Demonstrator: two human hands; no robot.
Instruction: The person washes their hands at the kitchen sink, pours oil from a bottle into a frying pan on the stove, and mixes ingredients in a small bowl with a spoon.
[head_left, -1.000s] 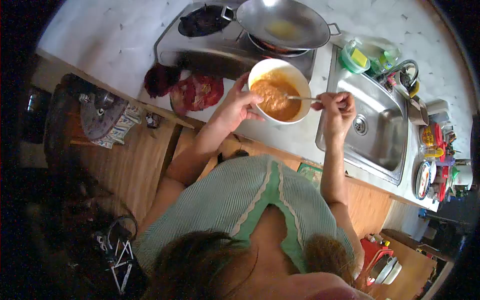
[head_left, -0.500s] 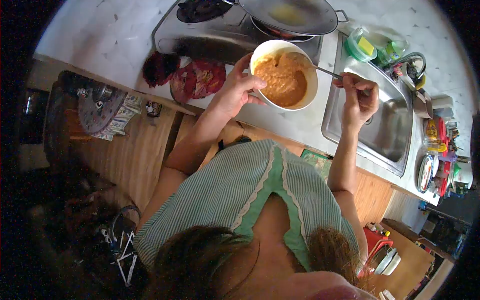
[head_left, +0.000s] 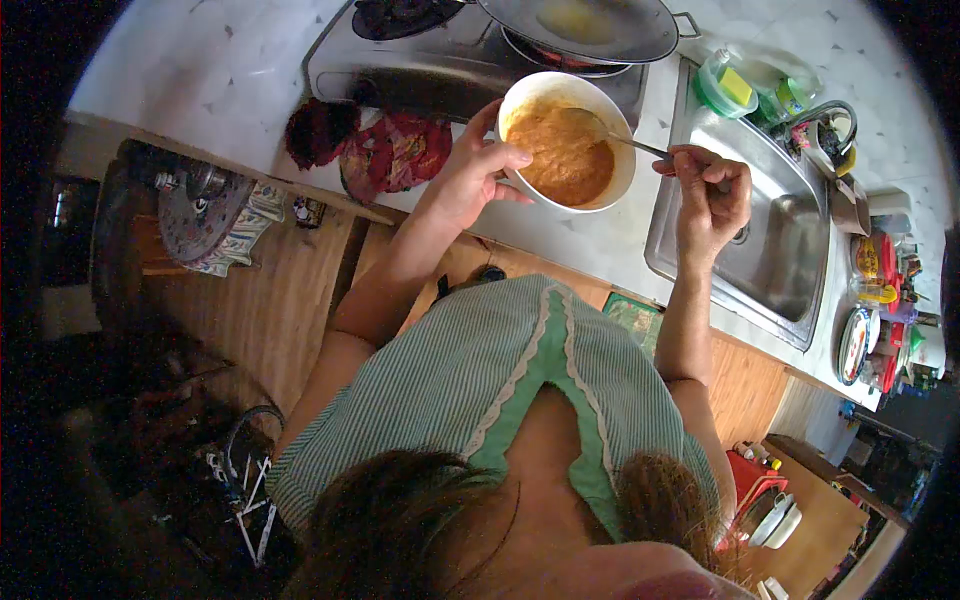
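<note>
My left hand (head_left: pixel 480 172) grips the near left side of a white bowl (head_left: pixel 624 188), its thumb over the rim. Inside the bowl is a thick, lumpy orange mixture (head_left: pixel 560 165). My right hand (head_left: pixel 712 195) is closed around the handle of a metal spoon (head_left: pixel 640 148). The spoon's head dips into the mixture near the bowl's right side, mostly covered. The bowl is held tilted above the counter, just in front of the stove.
A wok (head_left: pixel 590 30) with a little yellowish liquid sits on the stove (head_left: pixel 420 85). Red patterned cloths (head_left: pixel 395 158) lie left of the bowl. To the right is a steel sink (head_left: pixel 790 225), with a green container (head_left: pixel 725 85) behind it and jars and plates beyond.
The spoon has moved through the mixture, whose surface now looks smoother and more spread out. My right hand has shifted slightly left, and the bowl has risen a little in view.
</note>
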